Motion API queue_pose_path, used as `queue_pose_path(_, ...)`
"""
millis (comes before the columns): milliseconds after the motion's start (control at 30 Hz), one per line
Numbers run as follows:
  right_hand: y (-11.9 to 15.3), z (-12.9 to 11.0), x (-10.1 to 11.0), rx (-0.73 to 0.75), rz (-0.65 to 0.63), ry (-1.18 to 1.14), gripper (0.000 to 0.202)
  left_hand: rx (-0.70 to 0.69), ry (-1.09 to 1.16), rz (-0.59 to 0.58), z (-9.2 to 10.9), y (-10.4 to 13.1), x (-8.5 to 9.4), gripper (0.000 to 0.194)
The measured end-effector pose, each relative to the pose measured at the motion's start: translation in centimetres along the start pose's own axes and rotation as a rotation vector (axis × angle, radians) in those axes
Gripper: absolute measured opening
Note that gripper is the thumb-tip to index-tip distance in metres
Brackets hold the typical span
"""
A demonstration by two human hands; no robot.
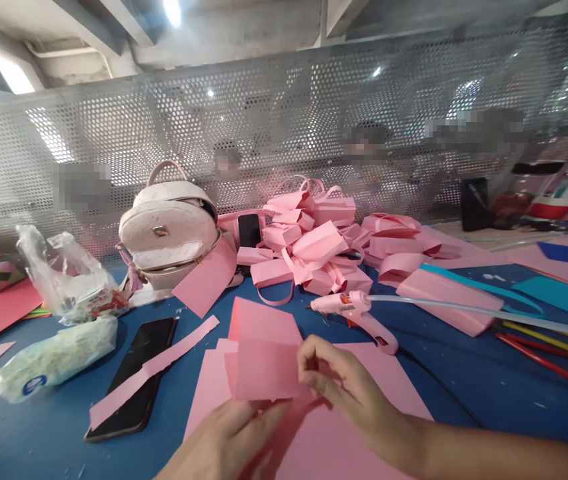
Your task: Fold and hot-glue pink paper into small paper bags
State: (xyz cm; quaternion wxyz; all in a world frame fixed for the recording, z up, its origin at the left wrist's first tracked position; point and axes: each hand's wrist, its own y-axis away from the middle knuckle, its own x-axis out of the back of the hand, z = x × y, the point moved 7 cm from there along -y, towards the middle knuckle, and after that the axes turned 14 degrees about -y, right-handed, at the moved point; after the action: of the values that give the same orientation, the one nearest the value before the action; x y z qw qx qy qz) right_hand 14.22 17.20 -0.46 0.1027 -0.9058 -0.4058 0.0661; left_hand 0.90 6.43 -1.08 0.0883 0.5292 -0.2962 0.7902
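Note:
A folded pink paper box [267, 360] stands above flat pink sheets [349, 443] in front of me. My left hand [234, 433] grips its lower edge from below; part of those fingers is hidden. At the box's right edge, my right hand [347, 383] is closed, thumb and forefinger pinching the paper. Just beyond the right hand lies a pink glue gun [349, 307], its nozzle pointing left and a clear glue stick running out behind it. A pink paper strip [157, 367] rests across a black phone [137, 380] on the left.
Behind the box is a heap of pink paper boxes [309, 247] with handles. A white backpack [169, 227] and a plastic bag [71, 280] stand at the back left, near a soft packet [59, 357]. Red and yellow sticks [549, 357] lie right. A perforated metal screen [284, 120] closes the back.

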Motion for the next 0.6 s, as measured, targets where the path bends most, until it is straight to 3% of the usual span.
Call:
queue_pose_path(333,0.4,-1.3,-1.1,0.031,-0.044,0.132,0.053,0.034,-0.032,-0.065,0.7,-0.8,0.0,0.073)
queue_pose_path(500,1.2,-6.2,-2.2,-0.052,-0.165,0.069,0.049,0.149,0.044,-0.125,1.1,-0.7,0.4,0.052)
queue_pose_path(600,4.2,-8.0,-1.9,-0.186,-0.312,0.025,0.036,0.191,0.073,-0.107,1.4,-0.7,0.9,0.043)
